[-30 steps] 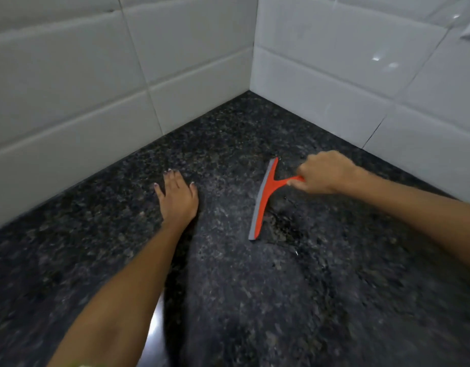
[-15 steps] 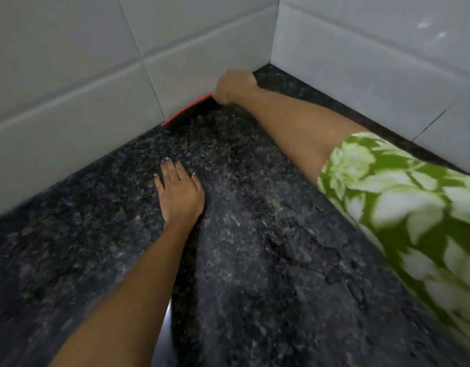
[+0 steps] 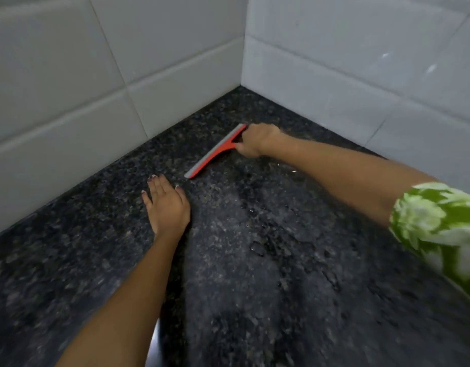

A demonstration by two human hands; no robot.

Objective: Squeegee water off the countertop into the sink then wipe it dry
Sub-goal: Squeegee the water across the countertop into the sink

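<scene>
The squeegeeing is under way and, by the look of the stone, not finished. The right hand [image 3: 256, 141] is closed in a fist around the handle of the orange squeegee [image 3: 215, 152], whose grey blade lies edge-down on the countertop [image 3: 255, 300] close to its far corner, where the two tiled walls [image 3: 69, 83] meet. The blade runs on a slant, one end towards the corner and the other just beside the fingertips of the left hand [image 3: 167, 206].

The left hand lies flat and open, palm down on the stone with the fingers spread a little, holding nothing; it seems to be bracing the person's reach.

Water is left to clear: beads and a thin glistening patch show on the stone below the right forearm and towards the middle of the countertop. A paler, duller band runs from the blade towards the near edge, though motion blur makes it hard to say whether that is dry stone. The sink is not in view, and no cloth is to be seen, so the wiping step appears not yet begun.

The countertop is dark speckled granite, otherwise bare. The walls are large pale grey tiles with lighter grout lines, the right one faintly glossy. A green-and-white patterned sleeve [image 3: 437, 223] covers the right upper arm.
</scene>
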